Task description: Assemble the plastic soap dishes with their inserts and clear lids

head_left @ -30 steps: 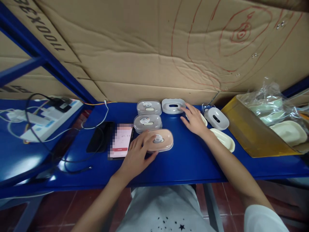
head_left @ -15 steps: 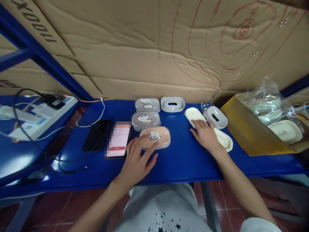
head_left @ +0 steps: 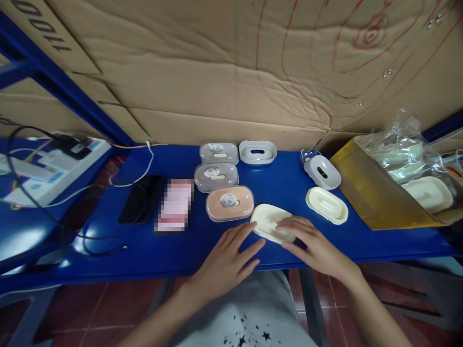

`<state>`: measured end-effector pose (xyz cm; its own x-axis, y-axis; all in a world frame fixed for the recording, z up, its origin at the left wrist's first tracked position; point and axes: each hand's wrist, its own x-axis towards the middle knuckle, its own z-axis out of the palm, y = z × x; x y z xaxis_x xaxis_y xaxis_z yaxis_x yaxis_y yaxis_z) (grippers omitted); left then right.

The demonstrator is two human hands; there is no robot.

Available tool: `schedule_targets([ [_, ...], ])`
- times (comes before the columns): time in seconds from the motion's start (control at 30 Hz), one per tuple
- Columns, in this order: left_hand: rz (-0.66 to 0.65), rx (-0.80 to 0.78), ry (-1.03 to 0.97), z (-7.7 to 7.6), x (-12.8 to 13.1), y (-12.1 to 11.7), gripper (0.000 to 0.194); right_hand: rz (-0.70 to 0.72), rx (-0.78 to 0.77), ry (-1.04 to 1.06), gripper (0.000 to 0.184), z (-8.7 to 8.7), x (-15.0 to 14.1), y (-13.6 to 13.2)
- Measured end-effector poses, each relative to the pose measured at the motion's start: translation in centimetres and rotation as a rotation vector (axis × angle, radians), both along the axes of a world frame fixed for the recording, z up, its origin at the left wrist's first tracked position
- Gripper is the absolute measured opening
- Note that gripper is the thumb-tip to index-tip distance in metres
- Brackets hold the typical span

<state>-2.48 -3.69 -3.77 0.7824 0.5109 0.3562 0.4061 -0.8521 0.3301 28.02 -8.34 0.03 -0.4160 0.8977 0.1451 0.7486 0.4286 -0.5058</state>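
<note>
A cream oval soap-dish tray [head_left: 269, 219] is in front of me near the table's front edge. My right hand [head_left: 316, 243] grips its right end, fingers over the top and thumb at the near edge. My left hand [head_left: 229, 258] is open, fingers spread, with a fingertip at the tray's left edge; whether it touches is unclear. Just left of the tray lies a peach oval box [head_left: 213, 206] with a clear cover and a round label. Another cream tray [head_left: 327, 205] lies to the right, below a tilted grey oval shell [head_left: 322, 172] with a slot.
Two grey covered boxes [head_left: 203, 177] and a grey slotted shell [head_left: 269, 154] stand at the back. Left are a lit phone [head_left: 177, 207], a dark phone [head_left: 137, 202], cables and a power strip [head_left: 47, 180]. A yellow-sided carton [head_left: 361, 193] with wrapped pieces stands right.
My right hand has brought the cream tray from the back right to the front middle. My left hand has come off the peach box and moved right and nearer me.
</note>
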Motion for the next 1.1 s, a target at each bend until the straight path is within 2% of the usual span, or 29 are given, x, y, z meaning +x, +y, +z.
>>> schedule_targets([
  [0.1,-0.020,0.009,0.059,-0.1,0.1,0.1,0.030,-0.044,0.085,0.008,0.037,1.0,0.5,2.9],
  [0.2,-0.014,0.010,0.067,0.1,0.0,0.1,0.032,-0.087,0.214,-0.071,0.038,1.3,1.2,8.2],
  [0.27,-0.003,0.016,0.058,0.2,-0.1,0.1,0.032,-0.115,0.282,-0.140,0.042,1.0,1.2,12.2],
  [0.33,0.011,0.034,0.051,0.2,-0.3,0.0,0.025,-0.144,0.300,-0.215,0.047,0.5,0.7,15.9],
  [0.43,0.027,0.039,0.051,-0.2,-0.9,-0.1,0.009,-0.168,0.293,-0.250,0.036,-0.2,-0.1,19.4],
  [0.53,0.044,-0.001,0.015,-0.4,-1.8,-0.1,0.006,-0.177,0.303,-0.215,0.016,-0.3,0.3,19.9],
  [0.67,0.060,-0.037,-0.049,-0.3,-2.3,0.1,0.009,-0.231,0.271,-0.090,0.020,0.0,2.4,18.1],
  [0.77,0.036,-0.057,-0.065,-0.3,-2.2,0.4,0.013,-0.199,0.210,-0.114,0.032,-0.3,3.2,17.1],
  [0.9,0.008,-0.068,-0.049,-0.1,-2.1,0.9,0.022,-0.178,0.244,-0.131,0.020,-0.5,2.8,16.7],
  [1.0,0.004,-0.070,-0.024,0.0,-2.4,1.2,0.026,-0.256,0.268,0.039,0.023,0.0,3.1,16.4],
  [1.1,0.012,-0.098,-0.029,-0.1,-2.6,1.5,0.029,-0.453,0.198,0.321,0.032,-0.2,4.8,16.2],
])
